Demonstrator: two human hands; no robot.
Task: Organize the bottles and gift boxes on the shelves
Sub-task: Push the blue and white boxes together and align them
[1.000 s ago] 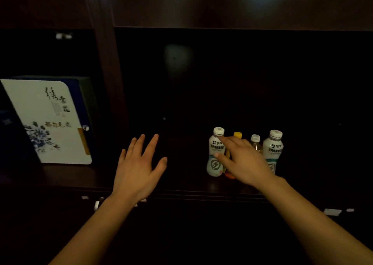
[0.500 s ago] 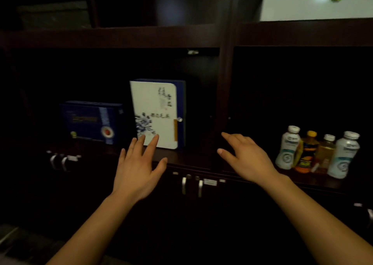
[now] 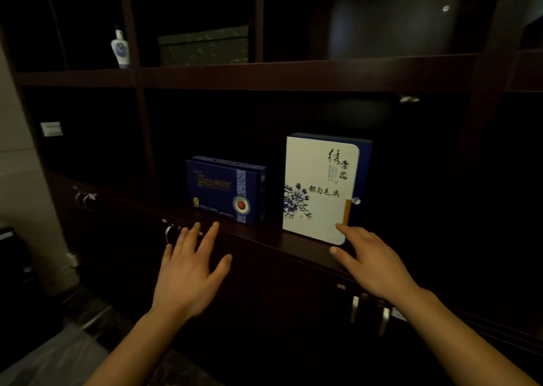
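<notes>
A white gift box [image 3: 318,188] with blue flowers and dark script stands upright on the dark wooden shelf [image 3: 293,246]. To its left stands a lower dark blue gift box [image 3: 224,190] with a red seal. My right hand [image 3: 373,263] is open, its fingertips at the white box's lower right corner; whether they touch it is unclear. My left hand [image 3: 191,271] is open with fingers spread, in front of the shelf edge below the blue box, holding nothing. The drink bottles are out of view.
On the upper shelf stand a small white and blue porcelain bottle [image 3: 120,47] and a dark green box [image 3: 204,46]. Cabinet doors with metal handles [image 3: 368,312] run below the shelf. A vertical divider [image 3: 482,138] rises right of the white box.
The view has swung left, so the bottles have left the frame and the two gift boxes sit central. My right hand has come up to the white box's corner. Both hands stay open.
</notes>
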